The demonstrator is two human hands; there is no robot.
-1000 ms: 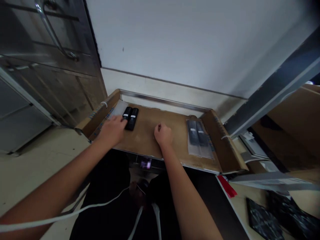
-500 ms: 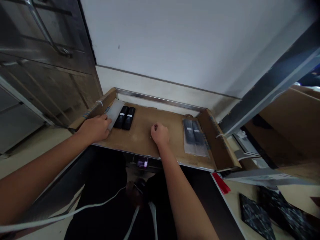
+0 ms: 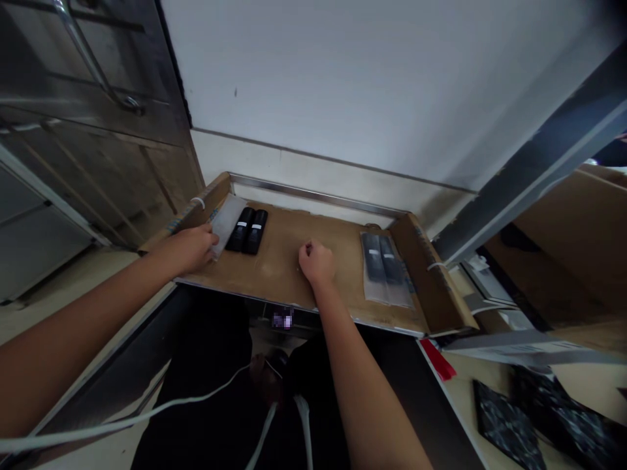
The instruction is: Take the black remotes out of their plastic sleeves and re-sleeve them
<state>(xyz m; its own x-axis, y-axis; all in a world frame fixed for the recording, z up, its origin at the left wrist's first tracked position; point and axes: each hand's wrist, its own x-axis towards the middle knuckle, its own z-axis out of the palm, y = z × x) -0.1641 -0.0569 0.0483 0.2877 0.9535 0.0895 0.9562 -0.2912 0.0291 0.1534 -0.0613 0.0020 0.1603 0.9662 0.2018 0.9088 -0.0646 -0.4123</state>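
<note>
At the left of the cardboard-lined tray (image 3: 284,261), my left hand (image 3: 193,248) has its fingers closed at the near edge of a translucent plastic bag (image 3: 230,219). Just right of that bag lie two slim black devices (image 3: 247,230) side by side, each with a small white label. My right hand (image 3: 318,263) rests on the cardboard in a loose fist, with nothing showing from it. Two more black devices (image 3: 382,256) lie at the right end, inside clear plastic bags (image 3: 389,294).
Raised cardboard flaps (image 3: 431,274) bound the tray at both ends. Behind it stands a white wall panel (image 3: 333,85), with a metal door handle (image 3: 93,62) at left. White cords (image 3: 196,398) hang over my lap. A red strip (image 3: 438,359) sits by the tray's right corner.
My left hand has shifted very slightly along the bag's edge, its fingers drawn in closer. My right hand stays in place; the whole view has moved a little.
</note>
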